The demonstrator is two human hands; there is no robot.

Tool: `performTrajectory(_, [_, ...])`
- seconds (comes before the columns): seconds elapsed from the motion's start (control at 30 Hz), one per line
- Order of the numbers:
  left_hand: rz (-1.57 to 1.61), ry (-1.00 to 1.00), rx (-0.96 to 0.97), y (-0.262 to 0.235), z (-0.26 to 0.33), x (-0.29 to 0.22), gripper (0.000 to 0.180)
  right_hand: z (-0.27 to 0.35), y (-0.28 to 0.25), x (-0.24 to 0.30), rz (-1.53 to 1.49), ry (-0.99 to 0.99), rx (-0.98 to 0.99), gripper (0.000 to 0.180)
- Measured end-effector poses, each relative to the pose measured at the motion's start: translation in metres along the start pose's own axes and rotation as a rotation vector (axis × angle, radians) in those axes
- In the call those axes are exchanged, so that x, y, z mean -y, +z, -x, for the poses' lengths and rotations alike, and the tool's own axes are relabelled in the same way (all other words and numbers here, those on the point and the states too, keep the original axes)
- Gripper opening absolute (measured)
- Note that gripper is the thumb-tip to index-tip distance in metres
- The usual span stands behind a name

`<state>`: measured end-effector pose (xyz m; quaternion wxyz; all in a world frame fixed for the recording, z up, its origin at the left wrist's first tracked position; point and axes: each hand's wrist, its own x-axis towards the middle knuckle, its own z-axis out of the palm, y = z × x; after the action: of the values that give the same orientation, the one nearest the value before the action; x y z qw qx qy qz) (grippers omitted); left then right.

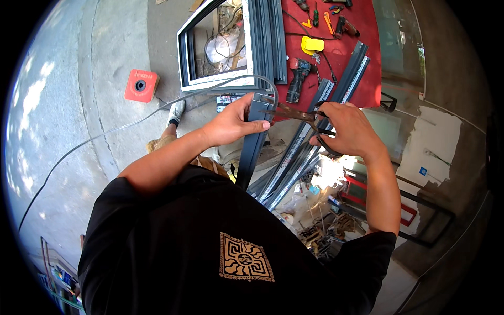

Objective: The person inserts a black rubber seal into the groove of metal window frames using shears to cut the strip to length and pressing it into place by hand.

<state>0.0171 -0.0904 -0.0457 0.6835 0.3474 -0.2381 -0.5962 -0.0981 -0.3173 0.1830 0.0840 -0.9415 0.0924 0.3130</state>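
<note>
My left hand point(231, 124) is closed around the upper end of a dark grey window-frame profile point(253, 144), its thumb pressed on the near face. A thin grey sealing strip point(202, 88) arcs over from the left and bends down at the profile's end. In my right hand point(353, 128) is a pair of scissors point(300, 113) with worn blades and black handles. Its blades point left, their tips close to the strip and the profile's end. The fingers inside the handle loops are partly hidden.
A grey and white window frame point(218, 81) lies ahead. On a red cloth point(357, 31) are a cordless drill point(299, 79), a yellow tape measure point(312, 44) and other tools. More profiles point(299, 142) slant at the right. A red square box point(142, 85) stands on the floor, left.
</note>
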Motion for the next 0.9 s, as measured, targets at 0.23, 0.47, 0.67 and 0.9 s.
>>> performTrajectory(0.23, [-0.002,0.038,0.008,-0.002,0.0,0.002,0.055,-0.001,-0.017,0.005,-0.006,0.037,0.051,0.063])
performTrajectory(0.47, [-0.066,0.019,-0.012,0.005,0.003,-0.009,0.05,-0.009,-0.017,0.014,0.06,-0.011,0.048,0.061])
performTrajectory(0.67, [-0.084,0.07,-0.072,0.01,0.004,-0.004,0.058,-0.015,-0.02,0.016,0.12,-0.038,0.035,0.06])
performTrajectory(0.9, [0.1,0.152,-0.078,0.013,0.006,0.002,0.081,-0.018,-0.022,0.011,0.105,-0.064,0.048,0.059])
